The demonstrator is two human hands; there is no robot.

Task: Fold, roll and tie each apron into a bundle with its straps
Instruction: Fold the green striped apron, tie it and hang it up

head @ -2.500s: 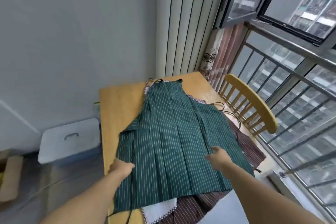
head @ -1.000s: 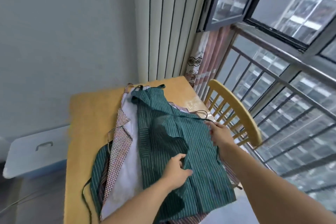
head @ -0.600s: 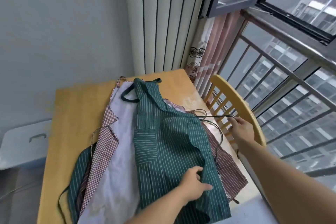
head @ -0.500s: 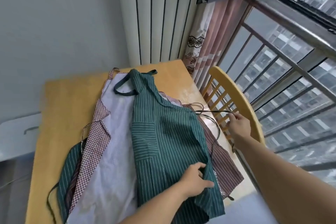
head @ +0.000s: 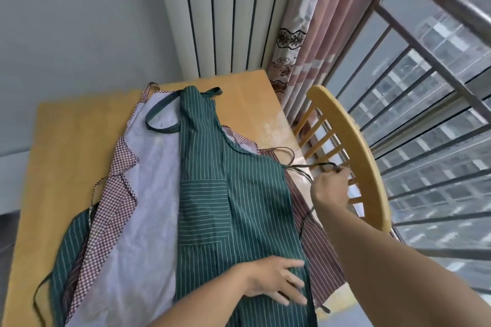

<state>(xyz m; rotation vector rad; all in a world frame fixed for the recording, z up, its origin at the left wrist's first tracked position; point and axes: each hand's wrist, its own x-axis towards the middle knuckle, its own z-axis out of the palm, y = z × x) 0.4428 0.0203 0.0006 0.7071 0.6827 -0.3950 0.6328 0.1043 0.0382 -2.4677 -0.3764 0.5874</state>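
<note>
A green striped apron (head: 239, 202) lies folded lengthwise on top of a pile of aprons on the wooden table (head: 71, 141), its pocket facing up and its neck loop at the far end. My left hand (head: 273, 281) rests flat on its near end, fingers spread. My right hand (head: 330, 184) pinches the apron's thin dark waist strap (head: 305, 166) out past the table's right edge, and the strap runs taut back to the apron's side.
Under the green apron lie a white apron with red-checked trim (head: 148, 194), a maroon striped apron (head: 318, 249) and another green striped one (head: 69, 255). A wooden chair (head: 356, 148) stands at the table's right, by the curtain (head: 310, 42) and window railing (head: 435, 103).
The left half of the green apron has been folded over to the right. My right hand went to the right edge and took hold of the strap. My left hand let go of the cloth and now lies flat.
</note>
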